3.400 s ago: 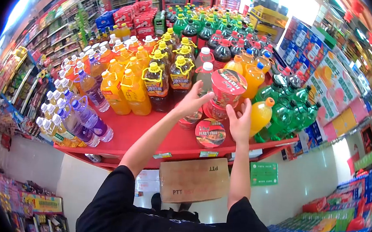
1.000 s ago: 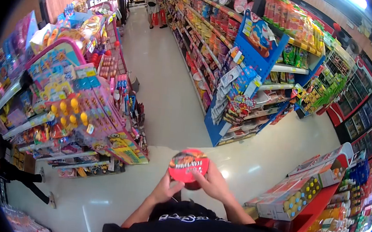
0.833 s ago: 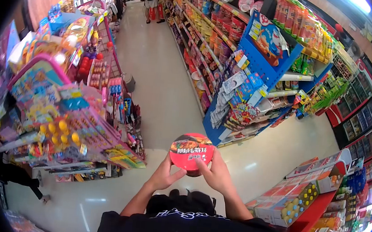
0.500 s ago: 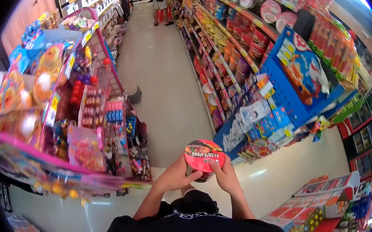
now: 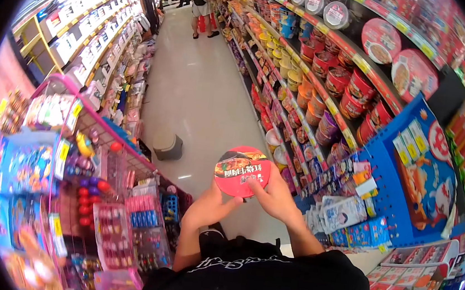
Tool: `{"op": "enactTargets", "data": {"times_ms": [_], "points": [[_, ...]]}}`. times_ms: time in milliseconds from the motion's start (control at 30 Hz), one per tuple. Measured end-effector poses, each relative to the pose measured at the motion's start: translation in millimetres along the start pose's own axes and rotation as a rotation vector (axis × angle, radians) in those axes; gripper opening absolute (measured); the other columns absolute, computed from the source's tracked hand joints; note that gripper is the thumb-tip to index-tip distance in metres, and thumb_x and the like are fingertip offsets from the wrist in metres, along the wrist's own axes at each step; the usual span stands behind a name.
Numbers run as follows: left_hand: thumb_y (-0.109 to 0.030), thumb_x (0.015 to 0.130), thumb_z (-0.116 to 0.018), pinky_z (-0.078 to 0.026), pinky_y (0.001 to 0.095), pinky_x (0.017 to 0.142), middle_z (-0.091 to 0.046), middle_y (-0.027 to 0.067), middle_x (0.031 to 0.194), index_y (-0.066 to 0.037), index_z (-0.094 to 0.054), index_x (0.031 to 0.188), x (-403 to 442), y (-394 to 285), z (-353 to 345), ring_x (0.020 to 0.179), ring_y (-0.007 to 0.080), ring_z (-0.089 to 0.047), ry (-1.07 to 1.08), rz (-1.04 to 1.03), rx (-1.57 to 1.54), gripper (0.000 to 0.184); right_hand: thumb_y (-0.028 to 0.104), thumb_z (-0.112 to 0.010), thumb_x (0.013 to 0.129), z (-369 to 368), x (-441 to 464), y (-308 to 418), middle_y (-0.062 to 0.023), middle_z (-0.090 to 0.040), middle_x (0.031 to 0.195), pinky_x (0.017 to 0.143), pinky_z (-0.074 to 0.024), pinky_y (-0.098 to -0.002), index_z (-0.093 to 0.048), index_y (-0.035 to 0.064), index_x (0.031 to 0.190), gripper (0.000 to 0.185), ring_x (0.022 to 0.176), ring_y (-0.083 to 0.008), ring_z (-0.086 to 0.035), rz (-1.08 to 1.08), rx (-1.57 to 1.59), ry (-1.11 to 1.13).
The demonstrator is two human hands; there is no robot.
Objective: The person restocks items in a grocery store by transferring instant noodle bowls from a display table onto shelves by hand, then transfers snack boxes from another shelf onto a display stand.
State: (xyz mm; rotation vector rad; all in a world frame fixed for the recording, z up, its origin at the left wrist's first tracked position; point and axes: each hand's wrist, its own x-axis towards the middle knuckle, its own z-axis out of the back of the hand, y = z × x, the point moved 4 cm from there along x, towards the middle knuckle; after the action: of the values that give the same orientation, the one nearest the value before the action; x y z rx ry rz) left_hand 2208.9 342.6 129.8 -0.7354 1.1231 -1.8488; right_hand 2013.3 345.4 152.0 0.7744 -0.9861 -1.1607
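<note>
A red instant noodle cup with a picture of food and white characters on its round lid is held in front of my body, lid facing up toward me. My left hand grips its lower left side, the thumb along the near edge. On the right side, my right hand wraps the cup, with its thumb resting on the lid. The cup's side and most of my fingertips are hidden beneath the lid.
Shelves of noodle cups line the aisle's right side, ending in a blue display rack. Left stands a pink wire rack of small goods. A grey stool sits on the floor. Farther off, a person stands by the shelves.
The view has moved forward into the aisle, so the shelves, stool and racks appear closer. Both hands still hold the noodle cup, which now sits slightly higher and further left, its lid turned a little.
</note>
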Motion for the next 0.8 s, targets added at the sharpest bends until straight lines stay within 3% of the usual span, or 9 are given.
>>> {"op": "enactTargets", "data": {"times_ms": [167, 267, 467, 633, 733, 767, 800], "points": [[-0.043, 0.093, -0.075, -0.037, 0.0439, 0.116, -0.044, 0.0266, 0.151, 0.006, -0.028, 0.152, 103, 68, 59, 0.142, 0.0387, -0.045, 0.089, -0.005, 0.052, 0.089, 0.029, -0.069, 0.097, -29, 102, -46, -0.0258, -0.065, 0.124, 0.1, -0.05, -0.0425, -0.047, -0.0077, 0.136, 0.058, 0.117, -0.0372, -0.065, -0.052, 0.025, -0.081], [-0.038, 0.094, -0.075, -0.035, 0.0427, 0.118, -0.043, 0.0239, 0.154, 0.003, -0.024, 0.156, 168, 92, 99, 0.144, 0.0358, -0.044, 0.22, 0.008, 0.061, 0.09, 0.032, -0.068, 0.097, -40, 164, -58, -0.0263, -0.065, 0.124, 0.1, -0.0498, -0.0423, -0.047, -0.0083, 0.137, 0.06, 0.117, -0.0375, -0.065, -0.149, -0.008, -0.103], [-0.048, 0.09, -0.077, -0.037, 0.0443, 0.117, -0.045, 0.0264, 0.15, 0.005, -0.028, 0.153, 318, 116, 174, 0.142, 0.0407, -0.044, 0.313, -0.103, 0.109, 0.096, 0.037, -0.067, 0.098, -31, 294, -70, -0.0262, -0.065, 0.124, 0.102, -0.0493, -0.0432, -0.045, -0.0072, 0.139, 0.064, 0.117, -0.0391, -0.065, -0.186, -0.076, -0.191], [-0.049, 0.086, -0.08, -0.038, 0.0448, 0.117, -0.044, 0.0265, 0.15, 0.005, -0.027, 0.154, 416, 84, 215, 0.141, 0.0425, -0.044, 0.313, -0.289, 0.108, 0.101, 0.018, -0.067, 0.1, -18, 372, -85, -0.0165, -0.063, 0.129, 0.1, -0.048, -0.0328, -0.045, -0.0044, 0.143, 0.053, 0.116, -0.0174, -0.061, -0.289, 0.086, -0.415], [-0.048, 0.085, -0.081, -0.038, 0.0446, 0.116, -0.045, 0.0265, 0.15, 0.004, -0.027, 0.154, 472, 87, 225, 0.14, 0.0433, -0.045, 0.326, -0.284, 0.148, 0.102, 0.015, -0.065, 0.101, -9, 422, -112, -0.0164, -0.062, 0.131, 0.101, -0.0475, -0.0326, -0.045, -0.0039, 0.144, 0.051, 0.116, -0.017, -0.06, -0.127, 0.144, -0.483], [-0.047, 0.084, -0.081, -0.038, 0.0445, 0.116, -0.045, 0.0266, 0.149, 0.004, -0.027, 0.154, 490, 92, 226, 0.139, 0.0437, -0.045, 0.329, -0.275, 0.146, 0.103, 0.011, -0.063, 0.101, -4, 434, -117, -0.0153, -0.061, 0.133, 0.103, -0.0467, -0.0323, -0.044, -0.0036, 0.144, 0.049, 0.118, -0.016, -0.059, -0.138, 0.009, -0.494], [-0.047, 0.085, -0.081, -0.039, 0.0448, 0.116, -0.045, 0.0268, 0.149, 0.004, -0.026, 0.154, 509, 101, 226, 0.139, 0.0438, -0.045, 0.299, -0.292, 0.146, 0.103, 0.012, -0.065, 0.1, 1, 453, -128, -0.016, -0.063, 0.129, 0.1, -0.0488, -0.0332, -0.045, -0.0048, 0.142, 0.049, 0.115, -0.0176, -0.062, -0.131, 0.064, -0.515]]}}
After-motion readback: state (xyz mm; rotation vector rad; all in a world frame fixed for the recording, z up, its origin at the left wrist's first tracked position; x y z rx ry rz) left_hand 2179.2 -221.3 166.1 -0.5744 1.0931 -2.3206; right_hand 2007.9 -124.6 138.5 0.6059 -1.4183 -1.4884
